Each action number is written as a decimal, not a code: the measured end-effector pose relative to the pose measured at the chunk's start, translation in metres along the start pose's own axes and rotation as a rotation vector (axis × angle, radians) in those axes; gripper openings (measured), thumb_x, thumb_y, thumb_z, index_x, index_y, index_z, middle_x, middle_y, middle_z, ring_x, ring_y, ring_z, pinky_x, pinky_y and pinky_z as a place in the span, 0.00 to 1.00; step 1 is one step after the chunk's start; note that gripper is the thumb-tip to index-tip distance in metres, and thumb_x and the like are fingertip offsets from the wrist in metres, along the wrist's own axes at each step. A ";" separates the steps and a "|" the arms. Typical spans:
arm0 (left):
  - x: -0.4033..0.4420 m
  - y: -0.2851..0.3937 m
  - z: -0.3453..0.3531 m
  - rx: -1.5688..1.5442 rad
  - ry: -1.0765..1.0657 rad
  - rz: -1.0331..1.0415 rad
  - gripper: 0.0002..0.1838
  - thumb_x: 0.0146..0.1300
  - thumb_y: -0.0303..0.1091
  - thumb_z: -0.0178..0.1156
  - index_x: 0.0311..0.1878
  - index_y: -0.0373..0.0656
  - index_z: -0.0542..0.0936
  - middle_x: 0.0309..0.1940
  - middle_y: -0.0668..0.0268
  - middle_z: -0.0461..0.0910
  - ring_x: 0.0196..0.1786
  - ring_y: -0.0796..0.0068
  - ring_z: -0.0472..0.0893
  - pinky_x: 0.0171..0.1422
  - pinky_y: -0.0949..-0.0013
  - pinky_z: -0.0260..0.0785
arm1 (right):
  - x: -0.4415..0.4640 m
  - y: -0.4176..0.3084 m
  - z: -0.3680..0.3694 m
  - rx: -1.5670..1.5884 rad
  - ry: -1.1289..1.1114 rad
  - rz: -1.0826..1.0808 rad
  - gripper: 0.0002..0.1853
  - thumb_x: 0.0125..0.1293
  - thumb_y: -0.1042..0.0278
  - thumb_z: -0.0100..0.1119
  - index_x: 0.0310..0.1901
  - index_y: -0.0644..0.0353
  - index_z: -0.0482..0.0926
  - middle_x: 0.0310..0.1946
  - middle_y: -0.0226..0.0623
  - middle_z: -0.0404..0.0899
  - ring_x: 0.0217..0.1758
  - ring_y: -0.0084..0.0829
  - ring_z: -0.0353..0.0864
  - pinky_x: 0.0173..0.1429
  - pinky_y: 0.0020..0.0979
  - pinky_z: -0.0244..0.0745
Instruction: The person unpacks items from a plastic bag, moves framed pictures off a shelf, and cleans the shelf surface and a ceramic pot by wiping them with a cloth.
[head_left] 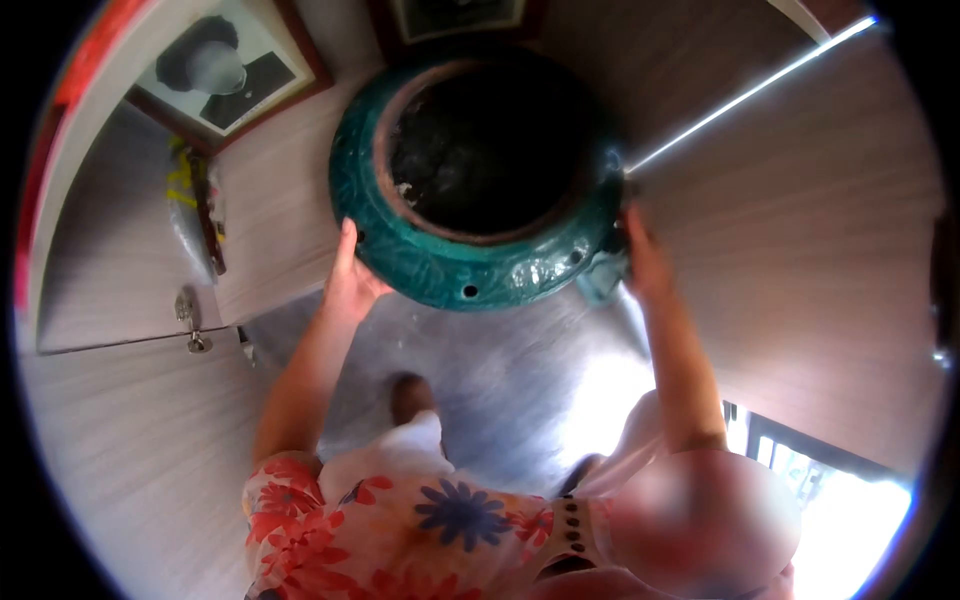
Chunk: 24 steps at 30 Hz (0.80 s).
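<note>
A large round teal ceramic piece point(430, 265) with a glossy surface, small holes in its side and a wide dark opening hangs in the air ahead of my body. My left hand point(352, 278) grips its lower left edge, the thumb up along the side. On the right side my right hand point(645, 255) holds the other edge, its fingers partly hidden behind the rim. A light teal cloth point(602, 280) shows between the piece and my right hand. The inside of the opening is mostly too dark to make out.
Framed pictures point(225, 75) are at the upper left and top. Wooden panels flank me, the left one with a metal latch point(197, 340). A plastic-wrapped item point(190, 215) is by the left panel. Below lies a grey floor point(480, 370); a bright barred opening point(820, 490) is at lower right.
</note>
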<state>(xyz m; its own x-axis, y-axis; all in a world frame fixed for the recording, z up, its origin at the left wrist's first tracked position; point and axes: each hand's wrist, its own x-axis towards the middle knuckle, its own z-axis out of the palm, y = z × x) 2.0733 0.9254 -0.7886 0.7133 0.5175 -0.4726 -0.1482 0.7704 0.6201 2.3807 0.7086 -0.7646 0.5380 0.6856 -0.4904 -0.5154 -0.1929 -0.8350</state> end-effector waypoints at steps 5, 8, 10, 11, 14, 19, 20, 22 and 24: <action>-0.003 0.008 0.023 0.045 0.072 0.044 0.41 0.54 0.66 0.46 0.65 0.48 0.55 0.61 0.61 0.62 0.60 0.60 0.66 0.57 0.48 0.61 | -0.023 0.023 0.022 0.030 -0.118 0.209 0.46 0.50 0.29 0.51 0.60 0.62 0.60 0.56 0.41 0.66 0.57 0.34 0.66 0.59 0.35 0.64; 0.003 0.016 0.032 0.073 0.049 0.037 0.44 0.53 0.66 0.48 0.66 0.47 0.51 0.61 0.59 0.61 0.60 0.57 0.66 0.56 0.46 0.62 | -0.018 0.014 0.034 0.067 -0.085 0.163 0.47 0.50 0.29 0.50 0.61 0.63 0.59 0.55 0.41 0.67 0.57 0.34 0.67 0.59 0.35 0.64; 0.017 0.025 0.036 0.106 -0.014 0.046 0.47 0.53 0.66 0.48 0.67 0.46 0.46 0.62 0.56 0.59 0.60 0.54 0.66 0.55 0.43 0.62 | -0.002 0.010 0.032 0.099 -0.054 0.192 0.46 0.52 0.30 0.49 0.61 0.63 0.58 0.55 0.42 0.67 0.56 0.35 0.67 0.58 0.35 0.66; 0.021 0.033 0.031 0.103 -0.018 0.038 0.47 0.53 0.66 0.48 0.67 0.46 0.45 0.62 0.56 0.59 0.59 0.53 0.67 0.55 0.42 0.62 | 0.007 0.010 0.037 0.122 -0.072 0.197 0.45 0.52 0.30 0.48 0.61 0.63 0.58 0.55 0.42 0.67 0.56 0.35 0.67 0.57 0.36 0.66; 0.049 0.043 0.035 0.119 0.011 0.031 0.49 0.52 0.67 0.49 0.67 0.43 0.45 0.62 0.53 0.59 0.57 0.49 0.68 0.56 0.40 0.60 | 0.033 -0.005 0.043 0.133 -0.007 0.139 0.41 0.54 0.32 0.48 0.58 0.61 0.62 0.50 0.40 0.71 0.49 0.33 0.72 0.52 0.35 0.70; 0.080 0.055 0.034 0.172 0.053 0.000 0.51 0.48 0.71 0.48 0.66 0.42 0.49 0.59 0.52 0.63 0.56 0.49 0.70 0.57 0.42 0.59 | 0.054 -0.026 0.055 0.128 -0.039 0.051 0.36 0.55 0.33 0.49 0.54 0.56 0.67 0.45 0.35 0.73 0.44 0.31 0.74 0.48 0.33 0.71; 0.086 0.056 0.032 0.176 0.060 -0.001 0.51 0.48 0.72 0.47 0.66 0.42 0.50 0.59 0.52 0.63 0.55 0.50 0.70 0.57 0.43 0.59 | 0.057 -0.027 0.053 0.107 -0.053 0.014 0.35 0.54 0.33 0.49 0.53 0.55 0.68 0.45 0.35 0.74 0.45 0.31 0.74 0.49 0.33 0.71; 0.092 0.058 0.033 0.199 0.062 0.008 0.53 0.46 0.73 0.48 0.66 0.41 0.50 0.60 0.51 0.62 0.57 0.49 0.68 0.58 0.42 0.57 | 0.066 -0.026 0.049 0.105 -0.085 -0.022 0.35 0.55 0.33 0.49 0.53 0.55 0.68 0.45 0.34 0.74 0.45 0.31 0.74 0.50 0.33 0.71; 0.090 0.061 0.039 0.236 0.052 0.025 0.58 0.42 0.75 0.51 0.66 0.38 0.47 0.61 0.48 0.58 0.60 0.47 0.63 0.60 0.41 0.54 | 0.076 -0.022 0.044 0.143 -0.121 -0.017 0.34 0.55 0.33 0.49 0.53 0.55 0.68 0.46 0.35 0.73 0.45 0.32 0.73 0.51 0.33 0.70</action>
<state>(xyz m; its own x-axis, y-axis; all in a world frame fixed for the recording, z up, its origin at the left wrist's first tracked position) 2.1554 1.0048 -0.7692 0.6743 0.5587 -0.4830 0.0028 0.6521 0.7581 2.4036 0.7963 -0.7723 0.4680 0.7689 -0.4356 -0.6012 -0.0843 -0.7947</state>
